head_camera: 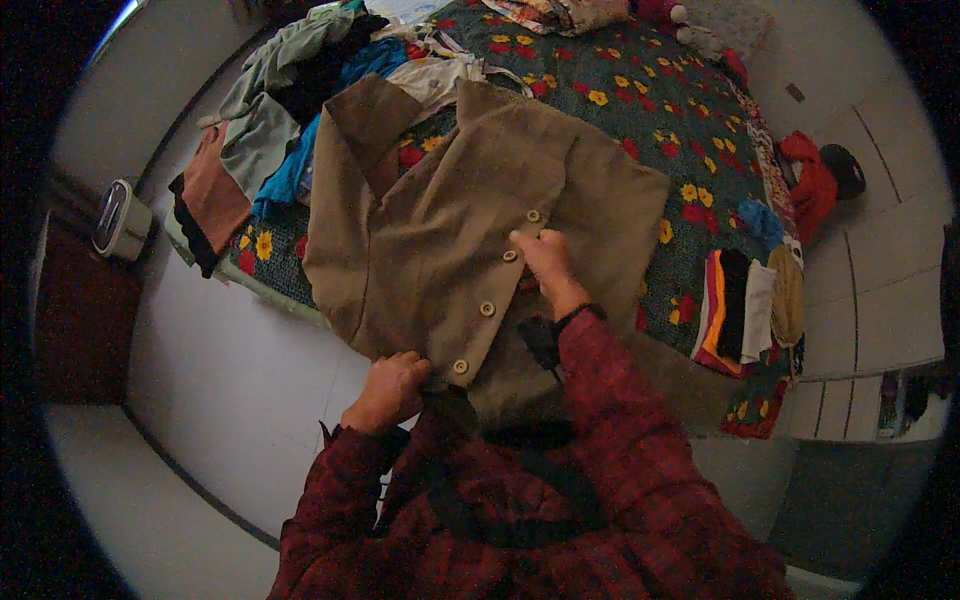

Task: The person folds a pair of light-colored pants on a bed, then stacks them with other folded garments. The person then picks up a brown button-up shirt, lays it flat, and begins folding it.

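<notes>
A brown garment with large round buttons (435, 247) lies spread over the near edge of a bed with a dark floral cover (600, 90). My left hand (388, 391) grips its lower edge, left of the lowest button (460, 367). Higher up, my right hand (551, 266) pinches the buttoned front edge between two buttons. One sleeve is bent at the upper left; the garment's right part spreads across the cover. A small dark object (540, 341) hangs by my right wrist, and I cannot tell what it is.
Piled clothes, among them a pale green cloth (262, 135) and a blue cloth (289, 176), lie at the bed's left. Several folded cloths (731, 307) sit at the right edge, near a red cloth (814, 187). A light-coloured bin (124, 221) stands on the far left.
</notes>
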A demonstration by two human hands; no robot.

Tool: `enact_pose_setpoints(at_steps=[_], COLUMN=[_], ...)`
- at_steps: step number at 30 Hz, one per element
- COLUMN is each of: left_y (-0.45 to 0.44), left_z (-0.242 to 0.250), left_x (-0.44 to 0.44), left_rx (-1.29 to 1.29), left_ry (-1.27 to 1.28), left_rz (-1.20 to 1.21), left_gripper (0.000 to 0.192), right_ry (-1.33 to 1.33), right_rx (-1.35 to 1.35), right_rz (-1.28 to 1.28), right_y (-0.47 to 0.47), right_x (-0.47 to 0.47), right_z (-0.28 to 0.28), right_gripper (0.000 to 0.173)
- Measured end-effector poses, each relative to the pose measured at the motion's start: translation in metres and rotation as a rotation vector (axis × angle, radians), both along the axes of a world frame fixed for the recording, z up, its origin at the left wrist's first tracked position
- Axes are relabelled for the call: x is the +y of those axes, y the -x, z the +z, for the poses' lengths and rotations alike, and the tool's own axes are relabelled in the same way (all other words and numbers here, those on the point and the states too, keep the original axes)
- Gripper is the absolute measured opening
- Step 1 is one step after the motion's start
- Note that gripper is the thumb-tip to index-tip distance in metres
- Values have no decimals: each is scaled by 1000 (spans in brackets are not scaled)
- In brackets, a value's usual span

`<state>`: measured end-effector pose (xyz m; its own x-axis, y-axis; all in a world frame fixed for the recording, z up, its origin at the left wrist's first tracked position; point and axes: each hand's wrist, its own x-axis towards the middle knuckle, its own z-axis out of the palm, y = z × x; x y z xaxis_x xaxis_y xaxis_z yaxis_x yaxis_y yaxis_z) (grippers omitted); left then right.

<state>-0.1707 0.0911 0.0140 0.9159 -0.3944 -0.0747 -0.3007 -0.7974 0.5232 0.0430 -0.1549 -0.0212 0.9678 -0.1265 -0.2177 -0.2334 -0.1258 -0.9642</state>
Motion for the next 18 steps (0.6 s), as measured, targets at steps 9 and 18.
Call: enact_pose_setpoints(at_steps=[9, 18], left_y=[-26, -82], left_z=[32, 26], left_x=[13, 80], left_rx=[114, -394], left_ry=[204, 49], left_rz=[-31, 966], left_gripper=[15, 33], right_ry=[605, 871], right_rx=[200, -442], right_rz=[123, 297], right_y=[-77, -194], right_x=[-37, 25], right_z=[41, 106], right_gripper=[15, 27])
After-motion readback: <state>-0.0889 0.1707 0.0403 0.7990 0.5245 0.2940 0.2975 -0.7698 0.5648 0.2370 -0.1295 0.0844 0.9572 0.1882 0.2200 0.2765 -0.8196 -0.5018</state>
